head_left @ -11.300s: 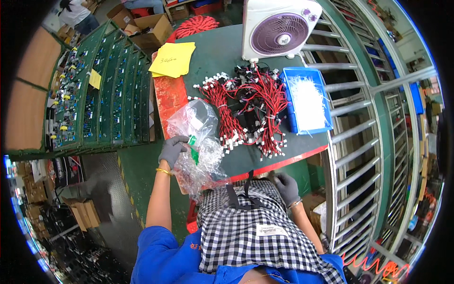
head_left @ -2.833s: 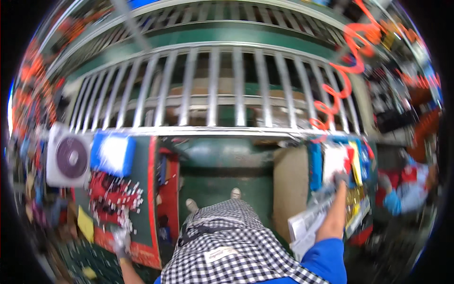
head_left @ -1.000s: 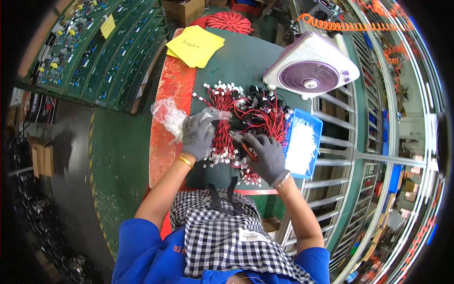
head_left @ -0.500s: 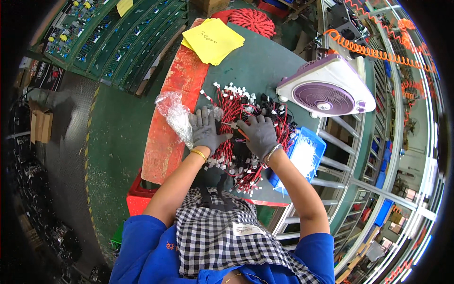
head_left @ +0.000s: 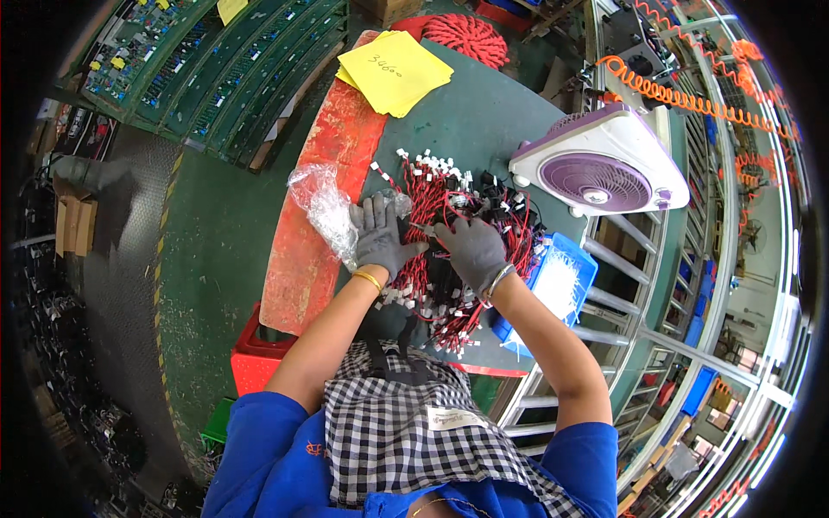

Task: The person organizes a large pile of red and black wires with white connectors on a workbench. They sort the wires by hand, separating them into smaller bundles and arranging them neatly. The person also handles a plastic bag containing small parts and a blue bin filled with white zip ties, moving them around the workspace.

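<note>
A pile of red-and-black twisted wire harnesses point(head_left: 421, 200) with white connectors lies on the green table in front of me. My left hand point(head_left: 380, 240), in a grey glove, rests flat at the pile's left side with its fingers stretched. Beside its fingers lies a crumpled clear plastic bag point(head_left: 324, 207). My right hand point(head_left: 473, 252), also gloved in grey, is closed over the pile. A small metal-tipped tool point(head_left: 423, 230) sticks out from its fingers toward my left hand; its kind is unclear and its handle is mostly hidden.
A blue bin point(head_left: 589, 264) of thin white strips stands at the right. Behind it is a white-and-purple fan point(head_left: 596, 177). Yellow paper sheets point(head_left: 395, 71) and a coiled red bundle point(head_left: 466, 39) lie at the far side. A metal roller rack point(head_left: 617, 259) borders the table.
The fingers of my right hand have curled in a little more around the tool. My left hand stays flat in almost the same place. The whole view has shifted slightly.
</note>
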Demonstrator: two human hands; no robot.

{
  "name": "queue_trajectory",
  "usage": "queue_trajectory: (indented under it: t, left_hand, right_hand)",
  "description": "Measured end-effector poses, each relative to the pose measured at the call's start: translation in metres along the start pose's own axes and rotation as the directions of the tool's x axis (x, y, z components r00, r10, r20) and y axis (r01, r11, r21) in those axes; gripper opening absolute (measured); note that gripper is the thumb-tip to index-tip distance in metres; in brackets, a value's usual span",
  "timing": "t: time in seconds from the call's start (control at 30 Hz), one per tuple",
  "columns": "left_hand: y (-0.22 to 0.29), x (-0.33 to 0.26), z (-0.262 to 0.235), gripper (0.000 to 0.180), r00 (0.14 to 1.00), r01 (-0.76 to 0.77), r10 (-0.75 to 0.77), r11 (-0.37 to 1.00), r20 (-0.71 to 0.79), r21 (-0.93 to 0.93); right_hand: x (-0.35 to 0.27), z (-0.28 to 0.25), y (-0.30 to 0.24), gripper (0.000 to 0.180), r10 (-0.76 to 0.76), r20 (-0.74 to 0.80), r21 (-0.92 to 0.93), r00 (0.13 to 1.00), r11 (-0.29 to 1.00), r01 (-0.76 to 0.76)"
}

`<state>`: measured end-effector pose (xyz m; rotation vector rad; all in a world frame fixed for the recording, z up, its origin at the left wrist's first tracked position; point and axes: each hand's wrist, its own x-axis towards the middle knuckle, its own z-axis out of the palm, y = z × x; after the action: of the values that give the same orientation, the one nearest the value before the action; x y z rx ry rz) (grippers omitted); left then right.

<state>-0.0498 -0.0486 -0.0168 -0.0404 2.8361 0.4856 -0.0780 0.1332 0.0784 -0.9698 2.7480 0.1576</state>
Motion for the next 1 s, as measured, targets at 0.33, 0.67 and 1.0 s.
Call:
queue_trajectory:
  t: [0.33, 0.67, 1.0]
  left_hand:
    - [-0.007, 0.003, 0.007, 0.119, 0.999, -0.034, 0.034, 0.999, 0.015, -0.034]
    - [0.016, -0.026, -0.016, 0.089, 0.92, -0.318, 0.291, 0.946, -0.261, -0.066]
    - [0.049, -0.008, 0.016, 0.06, 0.91, -0.382, 0.375, 0.924, -0.176, -0.009]
  right_hand:
    - [-0.048, -0.07, -0.018, 0.041, 0.071, 0.117, 0.201, 0.991, 0.975, -0.094]
    - [-0.081, -0.061, -0.006, 0.034, 0.174, 0.101, -0.009, 0.98, 0.985, -0.174]
    - [-0.073, -0.047, 0.011, 0.031, 0.36, 0.061, -0.019, 0.931, 0.933, -0.36]
